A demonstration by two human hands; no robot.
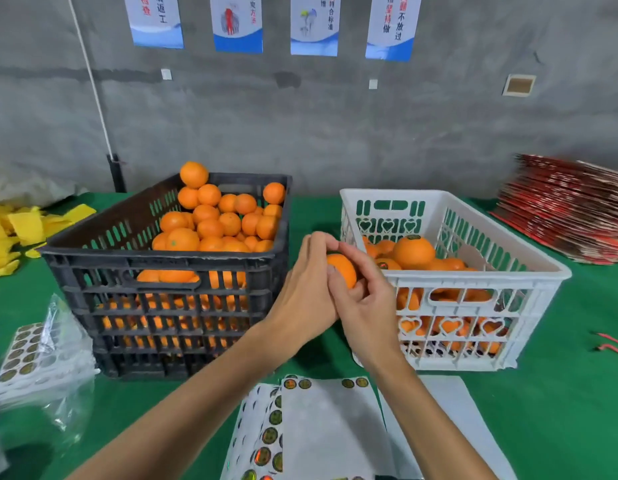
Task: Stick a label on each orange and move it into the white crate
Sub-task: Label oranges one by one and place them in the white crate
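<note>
Item: orange [342,270] in hand. Held above the green table [560,393], in the gap between the two crates, near the white crate's left wall.

Left hand [305,289]: fingers curled round the left and top of the fruit, gripping it.

Right hand [364,299]: fingers wrapped under and behind the same fruit, one finger laid across its top. Whether a label sits beneath that finger cannot be told; it is hidden.

Black crate [162,271]: toward the table's left, heaped with unlabelled oranges, piled highest at its far side.

White crate [473,282]: toward the table's right, partly filled; the topmost fruit carries a dark round sticker.

Label sheets [300,427]: flat at the table's near edge, below the wrists; most of the middle sheet is stripped, with round stickers left along its top and on the sheet at its left. A bagged stack of further sheets [33,358] lies at the near left.

Step judged: sticking, or pressing down, the label on this fruit.

Next move calls for: a firm rub so the sticker's edge lies flat, then a short carry rightward over the white rim and a gentle set-down on the pile, so nothing rolls.
</note>
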